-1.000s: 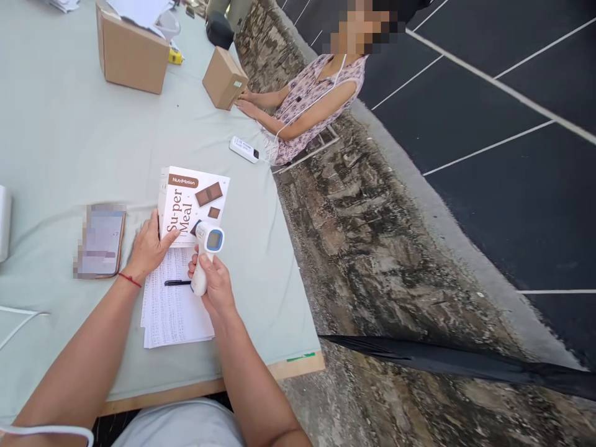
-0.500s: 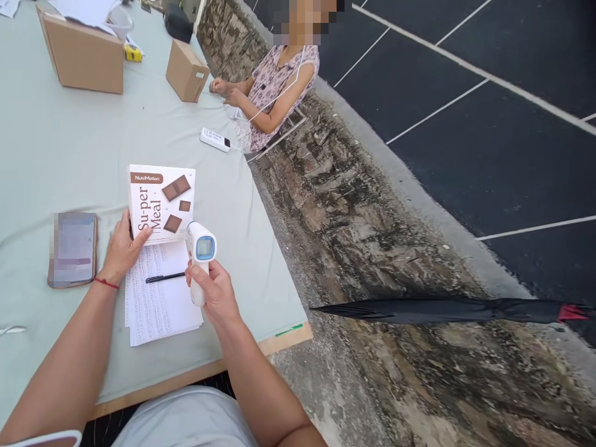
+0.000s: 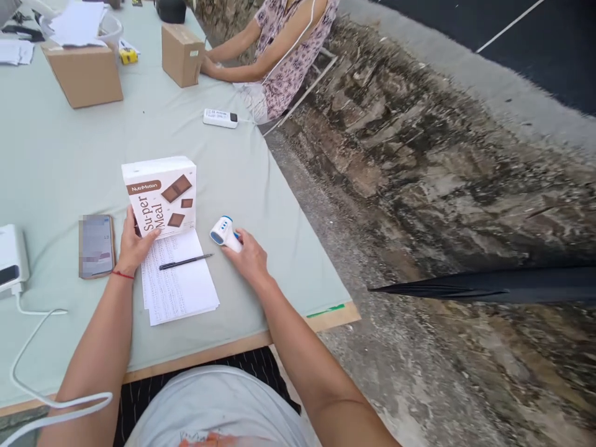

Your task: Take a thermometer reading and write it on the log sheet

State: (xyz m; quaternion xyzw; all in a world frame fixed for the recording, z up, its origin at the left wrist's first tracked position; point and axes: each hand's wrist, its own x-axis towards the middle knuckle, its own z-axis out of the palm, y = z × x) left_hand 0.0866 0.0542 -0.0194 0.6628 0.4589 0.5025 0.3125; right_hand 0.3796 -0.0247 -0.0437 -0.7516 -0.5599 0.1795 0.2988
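My left hand (image 3: 136, 243) grips the lower left side of a white box (image 3: 162, 195) printed "NutriMotion Su-per Meal" with brown chocolate pieces. The box stands upright with its front toward me. In my right hand (image 3: 250, 256) is a white and blue infrared thermometer (image 3: 225, 233), tipped over sideways just right of the box. Below the box lie sheets of printed paper (image 3: 184, 292), and a black pen (image 3: 185, 262) rests across them. A phone (image 3: 97, 246) with a lit screen lies left of my left hand.
A pale green cloth covers the table (image 3: 158, 133). A white power bank (image 3: 220, 118) lies toward the right edge. Two cardboard boxes (image 3: 86, 77) stand farther back. Another person (image 3: 284, 62) sits at the right side. A white cable (image 3: 28, 366) trails from a white device (image 3: 12, 257).
My right hand has moved right, away from the box, and turned the thermometer onto its side. The box top has come into view. The co-worker's hands have moved behind the small cardboard box.
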